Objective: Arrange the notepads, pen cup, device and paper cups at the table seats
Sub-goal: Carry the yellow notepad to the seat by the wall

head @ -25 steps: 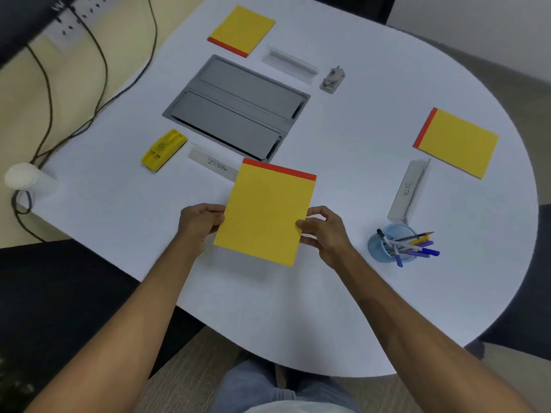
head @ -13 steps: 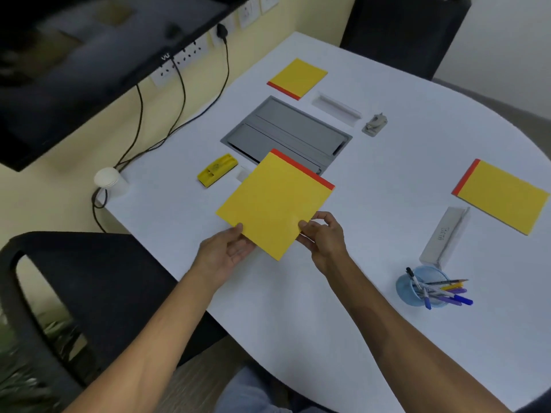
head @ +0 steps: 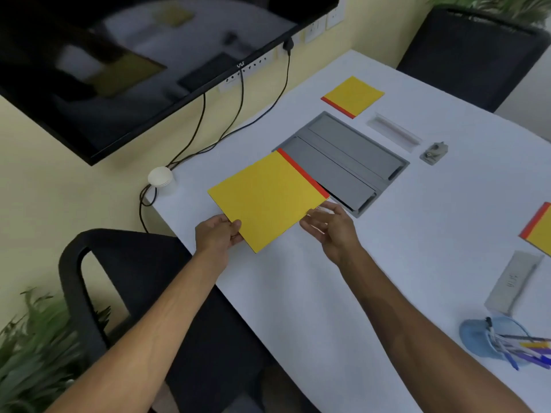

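Left hand (head: 219,234) fingers pinch a notepad (head: 268,198) mid-frame above the bench (head: 387,263), right hand (head: 331,226) open beside it; two pads placed, cups apparently pending.

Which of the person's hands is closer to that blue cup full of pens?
The right hand. It is at the near right edge of the held yellow notepad, on the side of the blue pen cup; the left hand grips the pad's opposite edge, farther away.
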### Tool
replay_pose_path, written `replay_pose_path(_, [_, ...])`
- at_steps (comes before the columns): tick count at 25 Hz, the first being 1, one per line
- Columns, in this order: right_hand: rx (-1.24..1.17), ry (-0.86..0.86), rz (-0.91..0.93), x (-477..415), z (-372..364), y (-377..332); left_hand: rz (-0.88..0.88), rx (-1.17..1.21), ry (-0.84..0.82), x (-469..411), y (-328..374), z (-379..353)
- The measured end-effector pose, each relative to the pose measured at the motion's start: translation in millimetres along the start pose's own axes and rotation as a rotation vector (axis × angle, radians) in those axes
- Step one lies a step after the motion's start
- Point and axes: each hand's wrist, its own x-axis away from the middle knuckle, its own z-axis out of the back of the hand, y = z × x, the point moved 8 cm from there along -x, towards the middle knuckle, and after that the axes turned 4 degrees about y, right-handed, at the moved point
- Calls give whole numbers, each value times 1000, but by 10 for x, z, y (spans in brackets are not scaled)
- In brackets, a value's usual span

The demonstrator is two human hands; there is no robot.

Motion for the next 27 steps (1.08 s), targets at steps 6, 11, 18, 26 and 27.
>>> replay_pose_path(6, [164,58,65,-462,-649,-34,-1,-63,0,-856,354,324])
replay_pose_path(11, [379,101,100,-1026,-1029,-56,103,-95,-176,-1313,468,255])
replay_pose_path(18, [739,64,198,-2127,-1679,-100,113,-81,67,-2162,330,281])
replay_pose_path(26, [1197,-14,254,-3235,-2140,181,137,-115,289,-3082,23,394])
replay_pose_path(27, [1224,-9,259,-3317,-2168,207,136,-122,300,-3141,6,396])
